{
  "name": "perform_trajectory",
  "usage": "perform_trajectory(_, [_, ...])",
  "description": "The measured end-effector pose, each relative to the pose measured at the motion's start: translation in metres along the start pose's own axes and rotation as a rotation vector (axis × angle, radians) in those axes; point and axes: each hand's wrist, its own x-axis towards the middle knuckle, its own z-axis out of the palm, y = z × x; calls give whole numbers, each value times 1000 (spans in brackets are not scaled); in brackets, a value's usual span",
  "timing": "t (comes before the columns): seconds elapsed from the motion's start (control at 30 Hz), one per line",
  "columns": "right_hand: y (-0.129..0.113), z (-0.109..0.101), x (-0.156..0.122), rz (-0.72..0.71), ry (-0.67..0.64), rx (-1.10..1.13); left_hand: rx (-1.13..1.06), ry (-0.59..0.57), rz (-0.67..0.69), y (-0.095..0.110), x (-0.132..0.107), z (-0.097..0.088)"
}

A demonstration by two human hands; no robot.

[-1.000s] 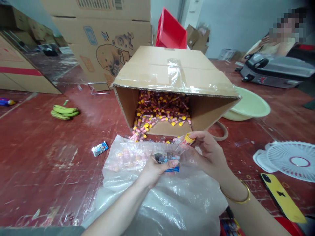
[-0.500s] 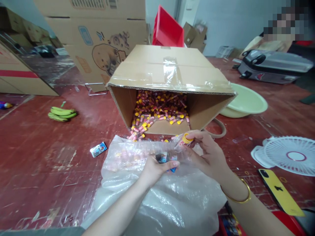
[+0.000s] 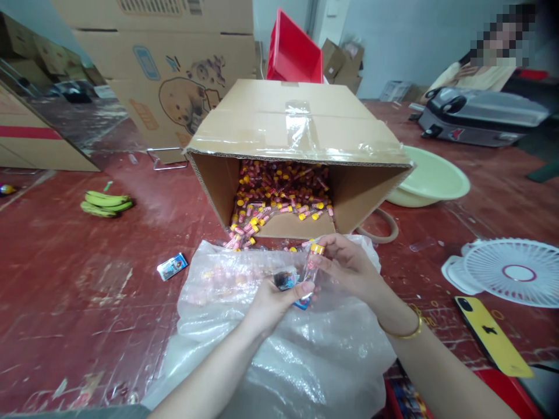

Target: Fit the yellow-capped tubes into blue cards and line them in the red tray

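My left hand [image 3: 274,302] is closed on a few small blue printed packets [image 3: 286,280], with its thumb also against the lower end of a clear tube [image 3: 311,270]. The tube has a yellow cap and pink print and stands nearly upright. My right hand [image 3: 349,265] pinches it near the cap with thumb and fingertips. Under both hands lies a translucent plastic bag [image 3: 262,349] with similar tubes showing faintly through it. Just beyond, a cardboard box [image 3: 301,128] lies on its side, open toward me, with many yellow-capped tubes [image 3: 283,180] inside and some spilling out.
A loose blue packet [image 3: 172,266] and green bananas [image 3: 106,203] lie on the red floor at left. To the right are a pale green basin [image 3: 437,177], a white plastic fan grille [image 3: 519,272] and a yellow phone [image 3: 493,336]. A person sits behind a grey suitcase [image 3: 484,116].
My right hand has moved slightly left and lower, turning the tube from tilted to nearly upright, and its lower end now meets my left thumb. The view has shifted slightly.
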Motion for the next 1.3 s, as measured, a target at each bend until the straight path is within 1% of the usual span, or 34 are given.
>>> perform_trajectory(0.07, [6, 6, -8, 59, -64, 128, -110, -6, -68, 2, -1, 4])
perform_trajectory(0.13, [9, 15, -21, 73, -128, 147, -183, 2, -91, 5, -1, 9])
perform_trajectory(0.2, [10, 27, -33, 109, -137, 127, -230, 19, -105, 8, 1, 15])
perform_trajectory(0.3, [13, 44, -44, 161, -8, 159, -261, 9, -120, 12, 3, 22])
perform_trajectory(0.4, [20, 50, -44, 90, 144, 142, -227, -24, -92, 12, 2, 24])
perform_trajectory(0.5, [24, 48, -43, -9, 197, 62, -188, -13, -65, 10, 0, 21])
perform_trajectory(0.6, [24, 44, -43, -40, 202, 36, -171, 4, -49, 7, 0, 17])
perform_trajectory(0.7, [18, 36, -41, -10, 151, 92, -113, 9, -44, 5, 1, 16])
perform_trajectory(0.77, [14, 26, -41, 52, 135, 194, -46, -15, -84, 4, 1, 18])
perform_trajectory(0.8, [13, 17, -45, 84, 175, 246, -13, -35, -114, 3, 0, 19])
perform_trajectory(0.83, [14, 5, -52, 118, 256, 286, 10, -54, -148, 3, -1, 21])
perform_trajectory(0.87, [18, -9, -64, 153, 374, 308, 23, -67, -179, 4, -2, 22])
perform_trajectory(0.9, [23, -25, -81, 185, 518, 313, 29, -69, -205, 4, -2, 23])
perform_trajectory(0.93, [31, -42, -103, 213, 676, 295, 33, -64, -228, 5, -2, 22])
perform_trajectory(1.0, [49, -72, -162, 270, 994, 162, 66, -32, -261, 7, 0, 20])
perform_trajectory(1.03, [60, -83, -195, 297, 1129, 62, 96, -14, -267, 8, 2, 18])
perform_trajectory(1.07, [71, -90, -227, 318, 1246, -64, 128, -3, -268, 8, 4, 17])
perform_trajectory(1.1, [83, -92, -256, 339, 1317, -148, 157, 4, -265, 9, 6, 16])
perform_trajectory(1.13, [96, -90, -281, 360, 1352, -214, 179, 6, -257, 9, 7, 16])
perform_trajectory(1.17, [108, -85, -300, 380, 1354, -256, 195, 7, -245, 10, 7, 17])
perform_trajectory(1.2, [121, -77, -313, 400, 1322, -276, 207, 9, -228, 10, 8, 18])
perform_trajectory(1.23, [132, -69, -320, 416, 1272, -297, 215, 18, -211, 10, 7, 20])
perform_trajectory(1.3, [153, -53, -324, 432, 1123, -331, 223, 46, -183, 11, 6, 22])
